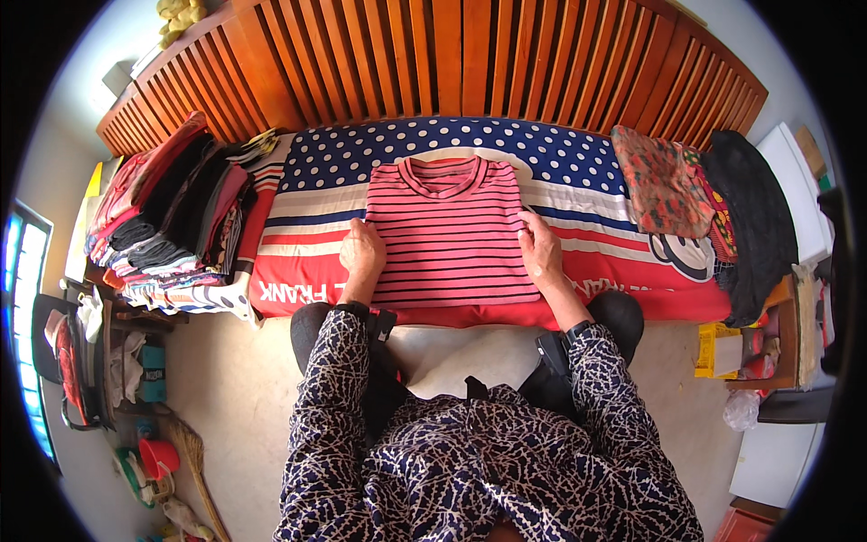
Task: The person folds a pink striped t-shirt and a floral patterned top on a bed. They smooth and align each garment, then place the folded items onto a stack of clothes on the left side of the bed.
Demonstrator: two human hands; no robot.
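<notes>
A pink T-shirt with black stripes (454,247), folded into a neat rectangle, lies before me on the bed with its round collar facing away. My left hand (362,252) grips the shirt's left edge, fingers curled in and partly hidden. At the opposite edge, my right hand (540,249) pinches the fabric between thumb and fingers, a little below the sleeve fold. Under the shirt spreads a red, white and blue bedsheet (582,183) with polka dots and printed lettering.
A tall stack of folded clothes (176,210) stands at the left. To the right lie a floral folded garment (660,183) and a black garment (748,223). A slatted wooden headboard (447,54) rises behind. A straw broom (189,447) and red bucket (158,458) are on the floor.
</notes>
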